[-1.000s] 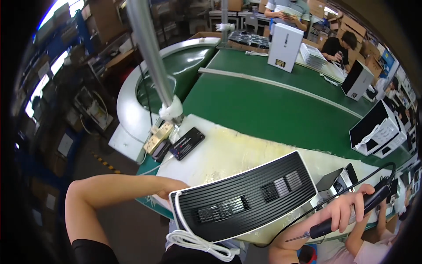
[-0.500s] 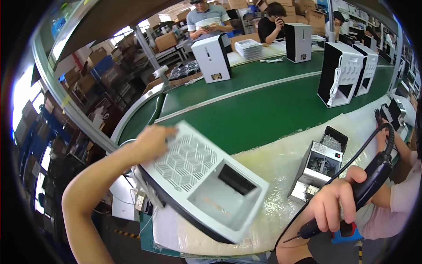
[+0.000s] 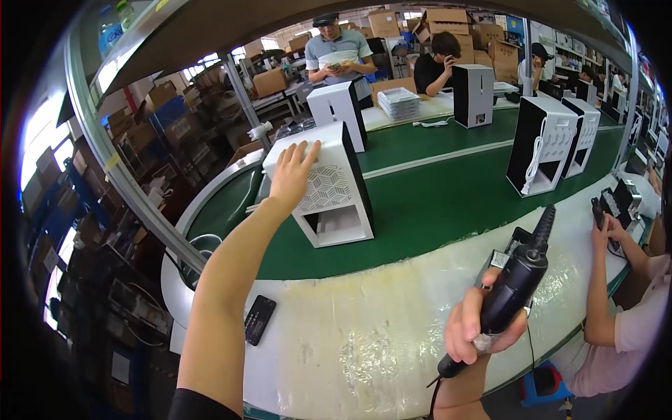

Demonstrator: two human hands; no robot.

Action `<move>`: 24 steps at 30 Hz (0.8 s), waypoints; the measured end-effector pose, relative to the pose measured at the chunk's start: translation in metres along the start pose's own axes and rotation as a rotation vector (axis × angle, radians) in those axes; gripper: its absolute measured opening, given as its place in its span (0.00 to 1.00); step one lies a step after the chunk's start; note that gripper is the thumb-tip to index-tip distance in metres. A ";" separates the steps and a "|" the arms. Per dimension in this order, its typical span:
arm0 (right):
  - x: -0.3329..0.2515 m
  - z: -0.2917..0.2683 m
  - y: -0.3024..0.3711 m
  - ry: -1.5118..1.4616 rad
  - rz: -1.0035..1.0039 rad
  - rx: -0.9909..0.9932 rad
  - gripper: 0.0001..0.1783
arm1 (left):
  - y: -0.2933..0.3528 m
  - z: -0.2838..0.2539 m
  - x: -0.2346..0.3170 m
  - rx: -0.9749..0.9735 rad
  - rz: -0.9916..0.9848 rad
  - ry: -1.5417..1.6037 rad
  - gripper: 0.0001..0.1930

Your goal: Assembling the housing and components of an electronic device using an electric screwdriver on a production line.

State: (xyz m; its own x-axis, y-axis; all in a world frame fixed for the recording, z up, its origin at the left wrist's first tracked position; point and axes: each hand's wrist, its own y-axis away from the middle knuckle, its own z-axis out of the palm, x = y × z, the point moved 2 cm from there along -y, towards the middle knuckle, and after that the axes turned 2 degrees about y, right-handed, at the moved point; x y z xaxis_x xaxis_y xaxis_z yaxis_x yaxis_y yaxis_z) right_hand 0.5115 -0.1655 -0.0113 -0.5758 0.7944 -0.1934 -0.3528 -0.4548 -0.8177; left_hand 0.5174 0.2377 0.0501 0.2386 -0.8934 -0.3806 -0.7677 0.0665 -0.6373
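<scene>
A white appliance housing with a black side [image 3: 334, 225] stands upright on the green belt at left of centre. It has a geometric grille and an opening low in its front. My left hand [image 3: 292, 173] lies on its upper front, fingers stretched apart. In my right hand [image 3: 470, 327] is a black electric screwdriver [image 3: 514, 290], wrapped by the fingers, its thin bit pointing down to the left. Behind the screwdriver, a metal box-like assembly [image 3: 498, 260] is mostly hidden on the bench.
A black phone-like device [image 3: 260, 320] lies on the film-covered bench [image 3: 350, 350]. More housings stand along the green belt [image 3: 434, 192], including one with a coiled white cord [image 3: 535, 150]. A co-worker's hands [image 3: 609, 231] are at the right, and other people sit or stand across the belt.
The housing has gone from lying tilted over the bench to standing upright on the belt. My left hand has moved with it, and the screwdriver has turned more upright.
</scene>
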 end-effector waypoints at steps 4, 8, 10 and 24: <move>0.014 -0.011 -0.001 0.187 0.021 0.200 0.37 | 0.003 0.000 0.037 -0.032 -0.080 0.106 0.40; 0.048 -0.039 -0.011 0.639 0.095 0.642 0.28 | 0.084 -0.027 0.089 0.037 -0.248 0.510 0.25; 0.068 -0.058 -0.013 0.724 0.099 0.875 0.22 | 0.151 -0.015 0.122 -0.091 -0.391 0.711 0.25; 0.190 -0.073 0.020 0.601 0.514 0.868 0.20 | 0.283 -0.137 0.199 -0.287 -1.141 1.505 0.07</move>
State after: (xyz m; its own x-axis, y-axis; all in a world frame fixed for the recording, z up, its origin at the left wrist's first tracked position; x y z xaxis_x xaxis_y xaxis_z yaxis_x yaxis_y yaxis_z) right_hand 0.4484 0.0059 -0.1039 -0.4381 0.3940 -0.8080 -0.6983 -0.7152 0.0300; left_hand 0.2658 0.0181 -0.1145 0.1106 -0.0537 0.9924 -0.7400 -0.6710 0.0461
